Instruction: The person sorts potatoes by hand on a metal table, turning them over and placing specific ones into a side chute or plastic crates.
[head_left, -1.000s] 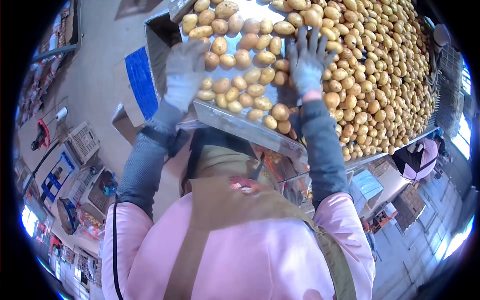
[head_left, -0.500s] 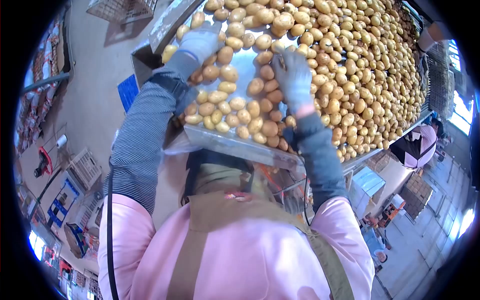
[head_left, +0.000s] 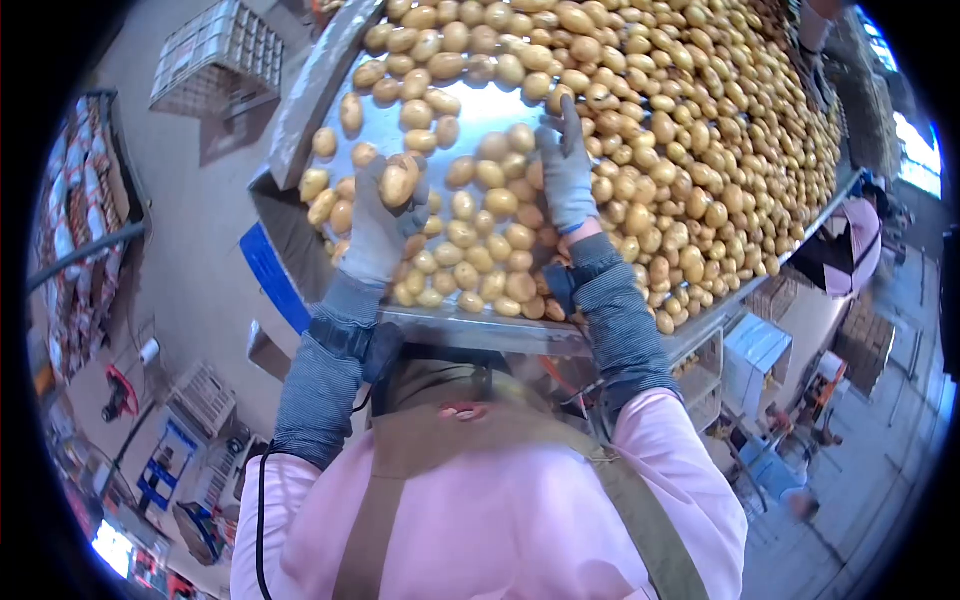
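Many yellow-brown potatoes (head_left: pixel 690 140) lie spread over a metal sorting table (head_left: pixel 485 108). My left hand (head_left: pixel 372 235), in a grey-white glove, is closed around a potato (head_left: pixel 398 182) and held above the table's left part. Toward the middle, my gloved right hand (head_left: pixel 568 178) has its fingers stretched away from me and apart. It stands on edge beside a cluster of potatoes (head_left: pixel 490 230) near the front rim, and no potato shows in its grip. Part of its palm side is turned out of sight.
A white plastic crate (head_left: pixel 222 55) stands on the floor at the upper left, beyond a blue panel (head_left: pixel 272 275) beside the table. Filled sacks (head_left: pixel 80 240) are stacked at far left. A co-worker in pink (head_left: pixel 855 245) is at the right, and another person's arm (head_left: pixel 815 35) reaches in at the top right.
My left hand has come back toward me and now holds a potato. My right hand has shifted slightly nearer, with its fingers straighter. More potatoes are gathered between my hands near the front rim.
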